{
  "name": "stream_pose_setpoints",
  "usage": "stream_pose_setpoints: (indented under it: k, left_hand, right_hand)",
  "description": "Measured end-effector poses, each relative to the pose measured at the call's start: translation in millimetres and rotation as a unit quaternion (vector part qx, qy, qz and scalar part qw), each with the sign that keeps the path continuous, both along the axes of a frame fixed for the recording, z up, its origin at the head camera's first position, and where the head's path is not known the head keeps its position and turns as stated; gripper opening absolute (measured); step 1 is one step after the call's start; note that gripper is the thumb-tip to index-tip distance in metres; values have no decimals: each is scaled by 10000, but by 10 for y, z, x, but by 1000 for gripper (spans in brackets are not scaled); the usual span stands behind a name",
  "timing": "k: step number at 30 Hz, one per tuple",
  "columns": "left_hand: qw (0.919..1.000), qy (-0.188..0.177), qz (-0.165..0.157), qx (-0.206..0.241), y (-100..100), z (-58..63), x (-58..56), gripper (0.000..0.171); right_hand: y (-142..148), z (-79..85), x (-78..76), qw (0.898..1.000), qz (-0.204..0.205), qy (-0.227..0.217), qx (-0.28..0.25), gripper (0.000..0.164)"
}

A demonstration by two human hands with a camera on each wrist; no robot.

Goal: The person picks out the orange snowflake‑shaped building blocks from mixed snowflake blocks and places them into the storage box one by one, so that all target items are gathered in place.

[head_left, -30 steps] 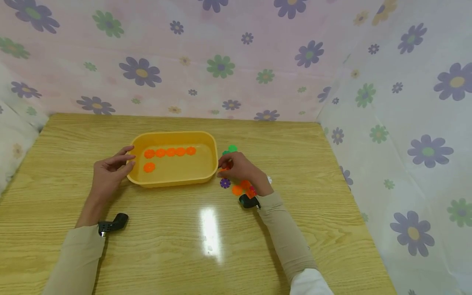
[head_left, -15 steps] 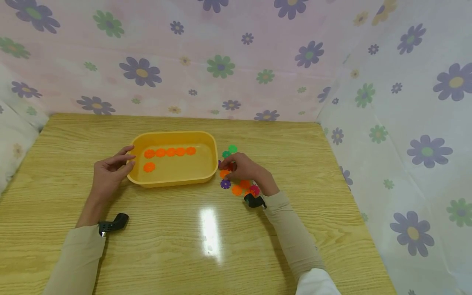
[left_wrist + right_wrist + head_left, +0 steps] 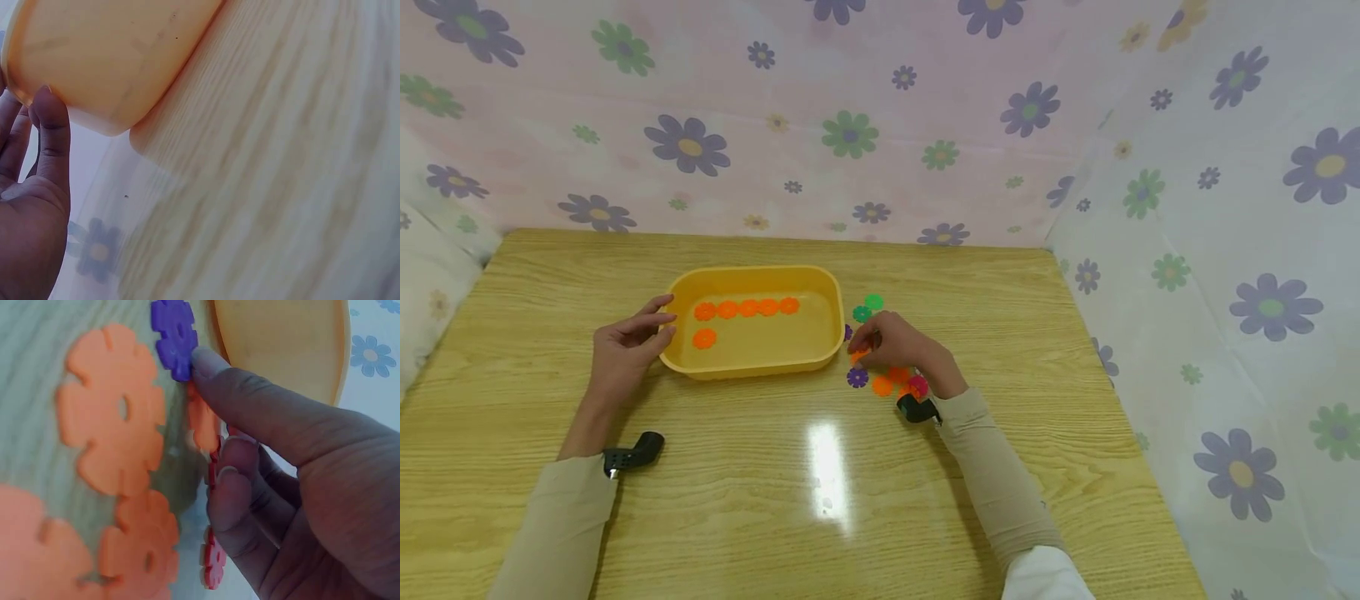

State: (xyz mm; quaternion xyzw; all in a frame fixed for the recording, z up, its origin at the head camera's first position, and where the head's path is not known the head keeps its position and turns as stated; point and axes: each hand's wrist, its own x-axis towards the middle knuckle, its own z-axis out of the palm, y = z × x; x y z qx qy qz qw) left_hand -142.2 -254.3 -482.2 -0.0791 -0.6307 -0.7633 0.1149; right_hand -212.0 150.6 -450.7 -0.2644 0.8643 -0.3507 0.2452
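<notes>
A yellow plastic tub (image 3: 760,367) stands on the table with several orange snowflake discs inside, most in a row along the back (image 3: 748,308) and one separate orange disc (image 3: 703,338). My left hand (image 3: 628,346) holds the tub's left rim, with the thumb (image 3: 51,128) against the outer wall. Just right of the tub, my right hand (image 3: 895,342) is over loose discs, thumb and fingers apart. Its thumb tip is at a purple disc (image 3: 175,337), and an orange disc (image 3: 202,417) lies between thumb and fingers. Red discs (image 3: 214,559) are partly hidden behind the fingers.
Two green discs, a bright one (image 3: 874,302) and a darker one (image 3: 862,314), lie behind the right hand. More orange discs (image 3: 882,386) and a pink disc (image 3: 918,386) lie in front, near the wrist. Flowered cloth (image 3: 850,183) hangs behind the wooden table (image 3: 737,483).
My right hand has drawn slightly right, away from the tub, uncovering the darker green disc and more of an orange one. The purple disc has shifted slightly. My left hand stays at the rim.
</notes>
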Motion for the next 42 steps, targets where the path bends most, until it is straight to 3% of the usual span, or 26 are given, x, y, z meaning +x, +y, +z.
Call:
stream_pose_setpoints:
  k: [4, 11, 19, 26, 35, 42]
  left_hand:
    - [10000, -4, 11, 44, 1, 0, -5, 18]
    - [9999, 29, 25, 104, -1, -12, -9, 18]
    - [10000, 3, 39, 56, -2, -11, -16, 18]
    - [10000, -34, 36, 14, -1, -3, 0, 18]
    - [10000, -33, 19, -20, -1, -9, 6, 18]
    - [10000, -70, 15, 25, -3, -16, -4, 19]
  right_hand:
    - [-6, 6, 29, 10000, -44, 26, -23, 10]
    - [-12, 20, 54, 9995, -142, 249, 126, 28]
    - [3, 13, 72, 9995, -228, 226, 37, 18]
    - [104, 0, 57, 9995, -128, 253, -141, 21]
    - [157, 86, 64, 9997, -69, 57, 233, 19]
    - [133, 96, 52, 9993, 88, 200, 289, 15]
